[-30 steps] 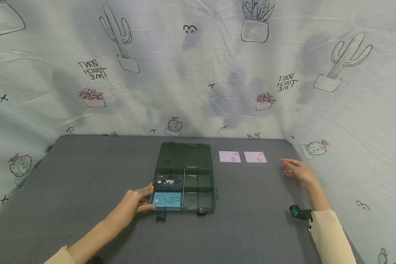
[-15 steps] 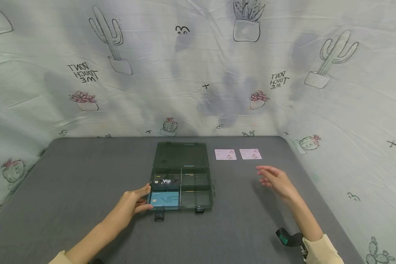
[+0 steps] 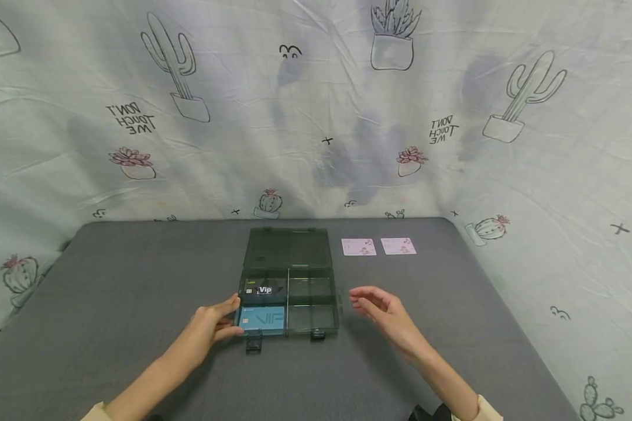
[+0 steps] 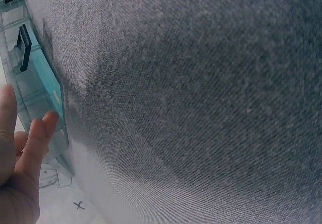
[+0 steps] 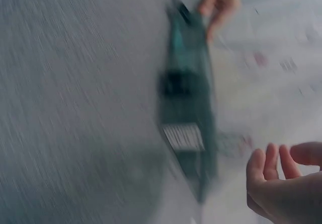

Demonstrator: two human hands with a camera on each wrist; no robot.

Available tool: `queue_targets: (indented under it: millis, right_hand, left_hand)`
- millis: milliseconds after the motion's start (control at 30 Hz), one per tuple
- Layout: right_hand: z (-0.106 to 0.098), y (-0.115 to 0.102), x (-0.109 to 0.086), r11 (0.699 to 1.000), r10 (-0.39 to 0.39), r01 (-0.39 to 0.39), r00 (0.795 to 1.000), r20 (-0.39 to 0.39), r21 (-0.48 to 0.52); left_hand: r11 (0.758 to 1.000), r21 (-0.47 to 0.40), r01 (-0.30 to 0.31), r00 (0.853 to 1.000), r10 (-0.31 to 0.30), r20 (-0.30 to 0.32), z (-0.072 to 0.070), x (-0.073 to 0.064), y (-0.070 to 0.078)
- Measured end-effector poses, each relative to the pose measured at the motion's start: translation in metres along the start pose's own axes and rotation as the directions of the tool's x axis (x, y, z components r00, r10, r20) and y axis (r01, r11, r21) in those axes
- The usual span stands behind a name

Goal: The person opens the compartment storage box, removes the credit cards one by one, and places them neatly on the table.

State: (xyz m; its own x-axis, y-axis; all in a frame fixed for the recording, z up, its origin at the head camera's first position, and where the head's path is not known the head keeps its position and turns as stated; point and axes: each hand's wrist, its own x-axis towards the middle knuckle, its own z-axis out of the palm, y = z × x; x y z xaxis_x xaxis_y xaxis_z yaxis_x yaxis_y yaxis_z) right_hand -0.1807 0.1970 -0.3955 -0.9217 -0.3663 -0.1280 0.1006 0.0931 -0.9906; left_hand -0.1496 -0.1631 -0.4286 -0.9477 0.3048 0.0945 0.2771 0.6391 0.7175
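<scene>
1. The right hand [image 3: 383, 313] has been brought toward 9 o'clock, to just beside the box [image 3: 312, 318] at 3 o'clock; the box is thereby flanked by both hands.
2. Right grip: released, fingers loosely bent, nothing held.
3. Left grip: released; the box's 9 o'clock edge is touched by fingertips of the left hand [image 3: 210, 321].
4. The box is laid open on the counter [image 3: 137, 292], latches [image 3: 254, 344] facing 6 o'clock; its opened long axis is judged 12-to-6.
5. Pink cards [image 3: 359, 247] are placed at 2 o'clock.

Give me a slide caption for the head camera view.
Left hand touching an open box, black card and blue card inside; right hand nearby, two pink cards on the table.
</scene>
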Motion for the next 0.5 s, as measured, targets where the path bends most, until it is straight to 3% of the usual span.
queue_targets:
  millis: [200,500]
  right_hand:
    - [0.031,0.009,0.004,0.998,-0.056,0.056,0.997,0.049,-0.001]
    - [0.07,0.016,0.012,0.999,-0.036,0.035,0.989,0.147,0.007]
  left_hand:
    - [1.0,0.008,-0.01,1.0,0.01,-0.011,0.0,0.0,-0.002]
    - [1.0,-0.002,-0.015,1.0,0.015,-0.007,0.001,-0.001,-0.004]
